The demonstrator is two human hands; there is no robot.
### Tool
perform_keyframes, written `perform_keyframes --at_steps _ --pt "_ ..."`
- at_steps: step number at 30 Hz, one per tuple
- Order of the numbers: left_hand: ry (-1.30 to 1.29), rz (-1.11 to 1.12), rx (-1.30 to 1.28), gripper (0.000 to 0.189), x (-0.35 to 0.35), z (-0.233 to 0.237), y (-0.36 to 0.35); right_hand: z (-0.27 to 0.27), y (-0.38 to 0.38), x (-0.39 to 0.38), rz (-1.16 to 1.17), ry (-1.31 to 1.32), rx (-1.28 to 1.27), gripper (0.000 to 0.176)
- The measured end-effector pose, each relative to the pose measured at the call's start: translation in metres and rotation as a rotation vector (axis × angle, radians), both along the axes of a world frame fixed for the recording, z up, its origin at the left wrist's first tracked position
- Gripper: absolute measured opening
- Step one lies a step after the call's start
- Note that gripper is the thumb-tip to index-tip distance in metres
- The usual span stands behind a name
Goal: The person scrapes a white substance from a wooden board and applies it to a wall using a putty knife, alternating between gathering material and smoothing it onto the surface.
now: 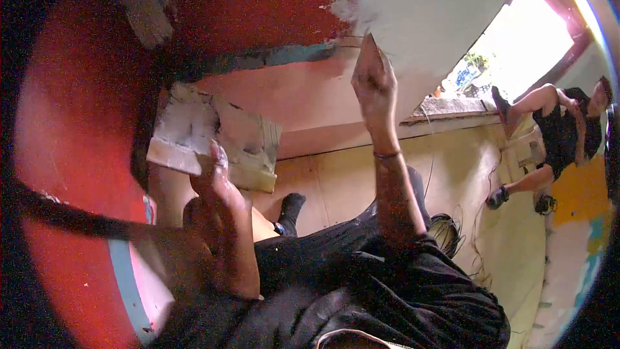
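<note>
The left hand [221, 174] is clamped on the near edge of a board [187, 119], its thumb on top and its other fingers hidden. The board, smeared with what looks like grey-white paste, is held low before the wall; it is best kept level and close to the work, so that little is dropped. The right hand [376, 87] is closed on a flat blade [371, 50], which is pointed upward near the ragged border between the red patch [258, 10] and the pale coat [426, 16] (whether the wall is touched by its tip cannot be told). A thin load should be spread there at a low slant, with even pressure, and feathered over the pale edge; if the blade is held too steeply, ridges are likely to be left. The coil of dark cable [445, 231] should be kept clear of the feet. Farther off, where a person [568, 130] is seated, light is admitted by a window [533, 39]; by it, uneven spots could be checked.
</note>
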State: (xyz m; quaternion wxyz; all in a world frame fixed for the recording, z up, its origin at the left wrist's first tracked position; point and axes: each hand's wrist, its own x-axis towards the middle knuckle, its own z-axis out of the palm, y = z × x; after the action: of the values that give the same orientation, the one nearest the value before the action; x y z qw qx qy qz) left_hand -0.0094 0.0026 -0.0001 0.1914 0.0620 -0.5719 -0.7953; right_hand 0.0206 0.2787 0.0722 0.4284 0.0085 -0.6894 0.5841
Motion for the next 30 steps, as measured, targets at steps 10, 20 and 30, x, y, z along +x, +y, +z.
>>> perform_keyframes --at_steps 10,20,30 --pt "0.286 -0.014 -0.095 0.048 0.008 -0.043 -0.015 -0.068 -0.074 -0.073 -1.048 -0.213 0.953 0.055" --pt "0.190 0.045 -0.184 0.033 0.017 -0.021 -0.006 -0.002 -0.005 -0.023 -0.775 0.123 0.467 0.059" --pt "0.334 0.011 -0.022 0.030 0.019 -0.026 -0.007 -0.027 -0.076 -0.081 -1.013 -0.161 0.934 0.057"
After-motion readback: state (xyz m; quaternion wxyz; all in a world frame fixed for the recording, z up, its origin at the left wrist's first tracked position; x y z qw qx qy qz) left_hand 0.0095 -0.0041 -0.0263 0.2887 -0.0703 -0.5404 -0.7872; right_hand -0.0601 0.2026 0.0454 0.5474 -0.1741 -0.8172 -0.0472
